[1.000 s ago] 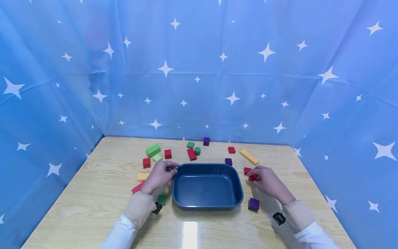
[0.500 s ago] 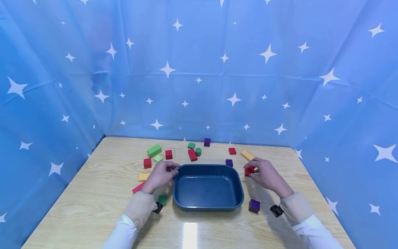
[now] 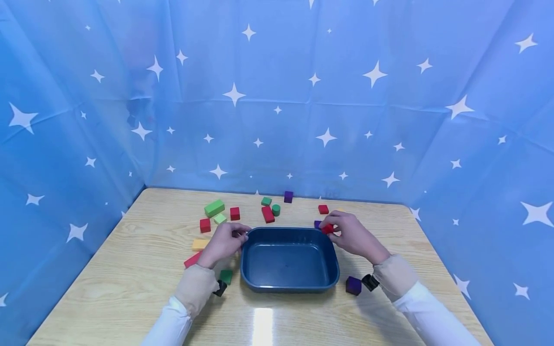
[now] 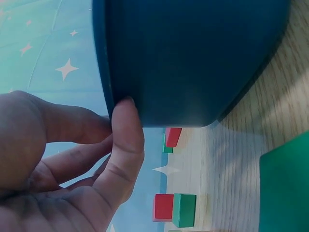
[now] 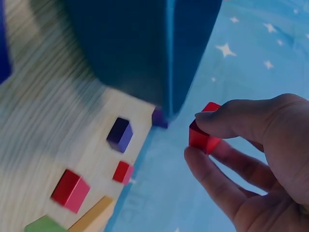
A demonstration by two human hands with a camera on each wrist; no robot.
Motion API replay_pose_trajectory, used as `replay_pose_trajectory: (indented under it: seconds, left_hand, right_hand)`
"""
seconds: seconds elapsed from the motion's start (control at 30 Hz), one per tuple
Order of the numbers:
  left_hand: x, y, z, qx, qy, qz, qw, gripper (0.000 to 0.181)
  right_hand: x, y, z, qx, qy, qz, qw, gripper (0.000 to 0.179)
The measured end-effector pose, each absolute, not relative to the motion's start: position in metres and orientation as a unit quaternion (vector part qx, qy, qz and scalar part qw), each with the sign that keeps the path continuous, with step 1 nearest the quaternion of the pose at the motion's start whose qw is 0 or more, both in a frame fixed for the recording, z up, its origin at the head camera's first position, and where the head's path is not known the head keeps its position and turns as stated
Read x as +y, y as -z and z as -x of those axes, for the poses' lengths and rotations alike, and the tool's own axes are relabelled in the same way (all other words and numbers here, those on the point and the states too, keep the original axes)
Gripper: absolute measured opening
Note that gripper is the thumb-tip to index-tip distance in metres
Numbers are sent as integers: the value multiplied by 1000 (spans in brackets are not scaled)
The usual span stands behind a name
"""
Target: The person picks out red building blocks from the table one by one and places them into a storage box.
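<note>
A dark blue rectangular basin (image 3: pixel 289 290) stands upright on the table, its inside bare. My left hand (image 3: pixel 223 244) pinches its rim at the far left corner; in the left wrist view thumb and finger meet across the basin's wall (image 4: pixel 178 63). Over the far right corner, my right hand (image 3: pixel 352 234) holds a small red block (image 5: pixel 203 133) between thumb and fingertips. Just behind that corner lies a purple block (image 5: pixel 119 134), partly covered by the right hand in the head view. Another red block (image 5: pixel 71 190) on the table shows only in the right wrist view.
Left of the basin lie red, green and yellow blocks, among them a green bar (image 3: pixel 214 208) and a dark green block (image 3: pixel 226 276). Behind it are a green cylinder (image 3: pixel 276 210) and a purple cube (image 3: pixel 288 196). A purple cube (image 3: pixel 353 285) sits near its right side.
My right hand has taken hold of a red block on the right and carried it leftward to the basin's far right corner. The left hand stays on the rim.
</note>
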State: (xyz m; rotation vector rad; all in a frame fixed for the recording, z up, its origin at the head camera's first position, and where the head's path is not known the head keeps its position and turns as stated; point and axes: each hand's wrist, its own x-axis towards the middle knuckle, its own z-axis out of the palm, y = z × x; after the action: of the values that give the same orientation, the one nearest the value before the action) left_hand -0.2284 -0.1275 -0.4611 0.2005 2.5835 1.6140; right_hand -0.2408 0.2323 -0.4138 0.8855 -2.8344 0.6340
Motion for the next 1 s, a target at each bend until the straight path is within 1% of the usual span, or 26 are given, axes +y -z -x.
replay_pose_trajectory:
  seconds: [0.27,0.33,0.53,1.0]
  left_hand:
    - [-128,461,228,844,-530,-71,42,23]
    - [-128,461,228,844,-529,-73,42,23]
    - [-129,462,229,845,-528,-76,41,24]
    - [-128,461,229,846,-527,-69,43,23]
  right_hand:
    - [201,410,246,-922,-171,-344,45,25]
    - [193,409,246,-922,-163,-350,36,26]
    - [170,408,245,-917,-169,-361,-15,25]
    - [131,411,255,-896,-166,-409,-49,26]
